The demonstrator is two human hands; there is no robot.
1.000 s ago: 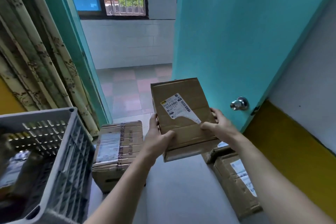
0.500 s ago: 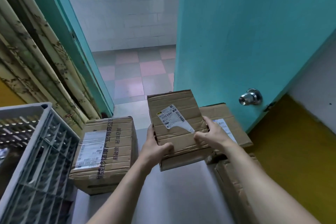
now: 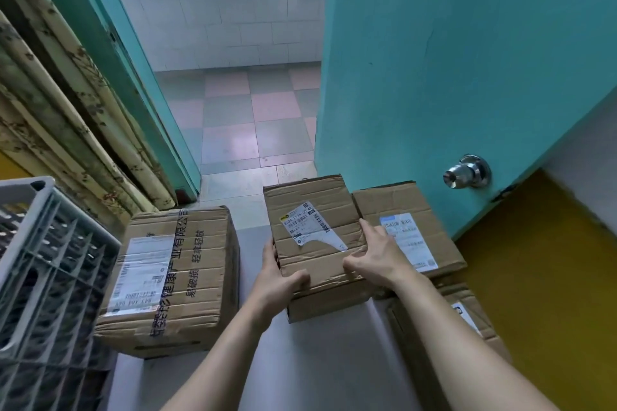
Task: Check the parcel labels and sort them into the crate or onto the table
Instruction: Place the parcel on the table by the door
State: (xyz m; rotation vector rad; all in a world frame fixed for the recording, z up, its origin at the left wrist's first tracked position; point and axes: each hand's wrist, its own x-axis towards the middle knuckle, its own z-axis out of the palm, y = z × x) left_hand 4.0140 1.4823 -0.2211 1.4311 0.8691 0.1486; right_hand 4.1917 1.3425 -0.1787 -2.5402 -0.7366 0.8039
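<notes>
Head view shows a person holding a small parcel [image 3: 314, 243] between both hands, label [image 3: 309, 227] up, low over the table [image 3: 320, 360]. Left hand [image 3: 278, 280] curls round its near left edge, thumb on top; right hand [image 3: 374, 255] grips its right edge, fingers spread. The parcel sits just left of a second labelled box [image 3: 410, 227], its side touching or nearly so. Left of the held parcel, across a bare strip, lies the big taped box [image 3: 170, 277]; the grey crate [image 3: 43, 277] stands further left still. Risks, as I judge them: the right fingers could get pinched against the neighbouring box, and the torn label might be misread, sending the parcel to the wrong place.
</notes>
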